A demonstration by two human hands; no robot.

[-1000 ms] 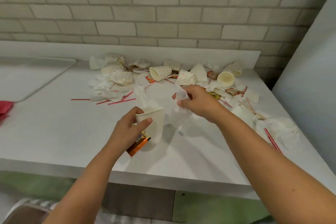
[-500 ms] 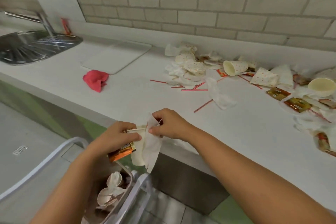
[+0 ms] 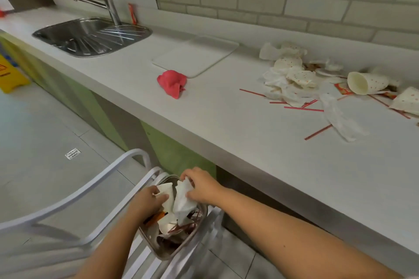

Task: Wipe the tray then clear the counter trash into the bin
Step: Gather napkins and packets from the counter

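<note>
Both hands hover over the metal bin point(image 3: 199, 226) that stands on a white chair below the counter. My left hand point(image 3: 147, 201) grips a white paper cup point(image 3: 166, 192) together with an orange wrapper point(image 3: 156, 217). My right hand point(image 3: 200, 186) pinches a crumpled white napkin point(image 3: 183, 201) over the bin's mouth. Inside the bin lie cups and red straws. The white tray point(image 3: 197, 56) lies flat on the counter point(image 3: 226, 124), with a red cloth point(image 3: 172, 82) bunched at its near corner. A pile of spotted paper cups point(image 3: 294, 75), napkins and red straws point(image 3: 303, 108) covers the counter's right end.
A steel sink point(image 3: 90, 36) with a tap is set in the counter at the far left. The white chair's point(image 3: 90, 190) curved back rises left of the bin. A yellow floor sign point(image 3: 10, 72) stands at the left edge. Grey tiled floor lies beyond.
Both hands have carried the cup, wrapper and napkin off the counter and down to the bin. My view has swung left and downward, and the sink has come into sight.
</note>
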